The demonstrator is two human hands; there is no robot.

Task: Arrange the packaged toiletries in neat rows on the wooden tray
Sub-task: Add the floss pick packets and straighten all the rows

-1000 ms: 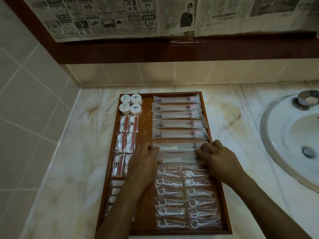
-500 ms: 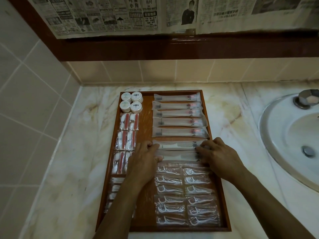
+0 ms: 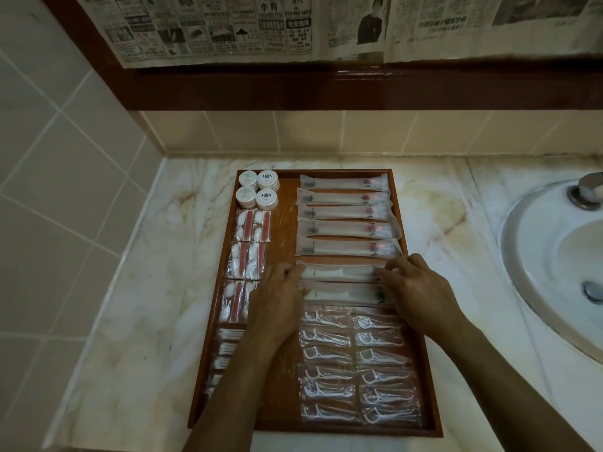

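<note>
Table [image 3: 137, 321]: a marbled top is seen under the wooden tray [image 3: 284, 223], which is set at the centre.
Left column: four round white tubs [image 3: 257, 189] are placed at 11 o'clock on the tray; packets of cotton pads with red sticks [image 3: 253, 227] are lined up below them, and packets of cotton buds [image 3: 228, 349] are laid at 8 o'clock, partly hidden by the forearm.
Left hand [image 3: 280, 301]: its fingers are curled onto the left ends of the two comb packets [image 3: 339, 283]; whether they pinch or only press cannot be told.
Centre: five long toothbrush packets [image 3: 346, 220] are stacked in a row at 12 to 1 o'clock, with the comb packets just below them.
Floss picks [image 3: 355, 367]: two columns of clear packets are laid at 5 o'clock.
Right hand [image 3: 421, 288]: its fingers are bent onto the right ends of the comb packets; the grip cannot be told.
Sink [image 3: 535, 275]: a white basin is set at 3 o'clock, well apart from the tray.
</note>
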